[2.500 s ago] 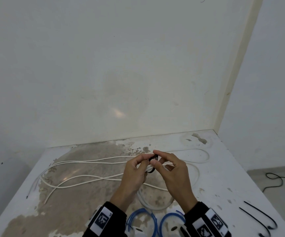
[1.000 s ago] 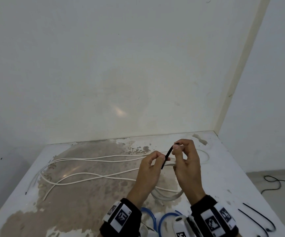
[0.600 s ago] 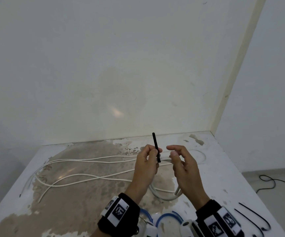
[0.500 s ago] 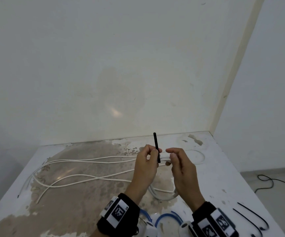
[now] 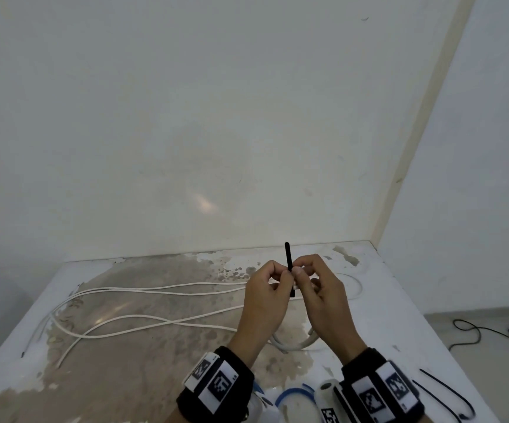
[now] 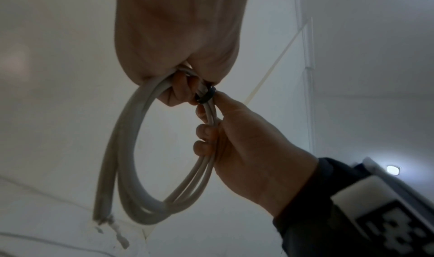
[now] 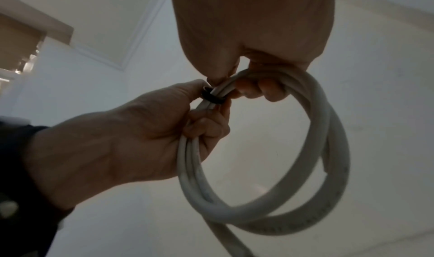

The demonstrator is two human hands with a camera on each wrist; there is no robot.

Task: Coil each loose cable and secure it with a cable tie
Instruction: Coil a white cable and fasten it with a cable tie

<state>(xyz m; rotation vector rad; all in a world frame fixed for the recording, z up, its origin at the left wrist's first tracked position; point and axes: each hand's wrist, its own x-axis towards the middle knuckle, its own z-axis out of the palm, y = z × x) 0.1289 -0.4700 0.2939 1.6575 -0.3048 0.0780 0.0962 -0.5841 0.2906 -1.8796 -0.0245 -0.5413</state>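
Head view: my left hand (image 5: 263, 296) and right hand (image 5: 323, 293) both grip a white cable coil (image 7: 317, 149) held above the bench (image 5: 399, 315), fingers curled around it, with a black cable tie (image 5: 288, 264) banding its strands, tail pointing up

head cam looks down, wrist cams up close, share coil (image 6: 131, 149)
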